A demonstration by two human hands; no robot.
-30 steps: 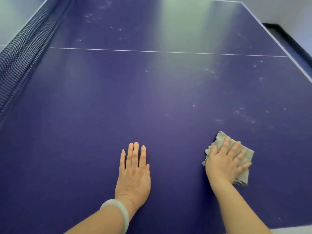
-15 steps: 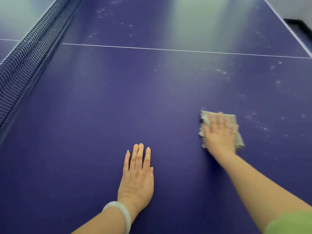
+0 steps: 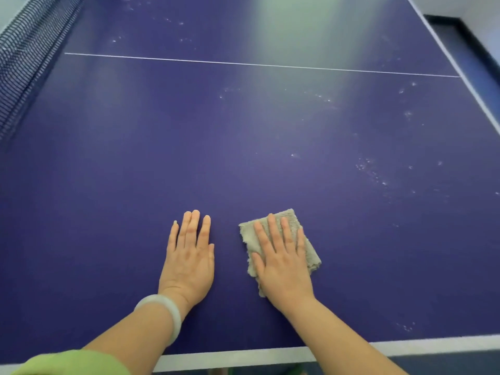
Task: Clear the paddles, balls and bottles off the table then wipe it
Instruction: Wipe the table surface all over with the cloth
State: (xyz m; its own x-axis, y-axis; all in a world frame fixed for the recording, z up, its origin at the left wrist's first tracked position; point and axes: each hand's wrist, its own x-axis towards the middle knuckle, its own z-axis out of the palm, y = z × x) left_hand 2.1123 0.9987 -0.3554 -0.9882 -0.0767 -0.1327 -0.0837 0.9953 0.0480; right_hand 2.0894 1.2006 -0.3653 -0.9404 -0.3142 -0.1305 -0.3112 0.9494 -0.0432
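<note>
1. The right hand [image 3: 281, 263] is pictured laid flat on a folded grey-beige cleaning cloth [image 3: 311, 253]. The fingers are kept straight and slightly spread, so the cloth is pressed down rather than clenched or pinched.
2. The cloth is pinned against the dark blue table tennis table [image 3: 108, 185]. Most of it is covered by the palm and fingers, and frayed edges are left showing past the fingertips and on both sides of the hand.
3. The left hand [image 3: 189, 255] is placed palm down on bare tabletop just to the left of the cloth, apart from it. Its fingers are straight and close together, and nothing is held.
4. A pale bangle [image 3: 165, 307] is worn on the left wrist, and a light green sleeve [image 3: 73, 361] is caught at the lower left corner.
5. Whitish specks [image 3: 373, 174] are seen scattered over the surface beyond and to the right of the pressing hand.
6. The white centre line [image 3: 259, 64] is shown well beyond both hands, and the black net [image 3: 24, 58] far off to the left of the left hand. The table's white edge stripe [image 3: 243, 357] is crossed by both forearms.
</note>
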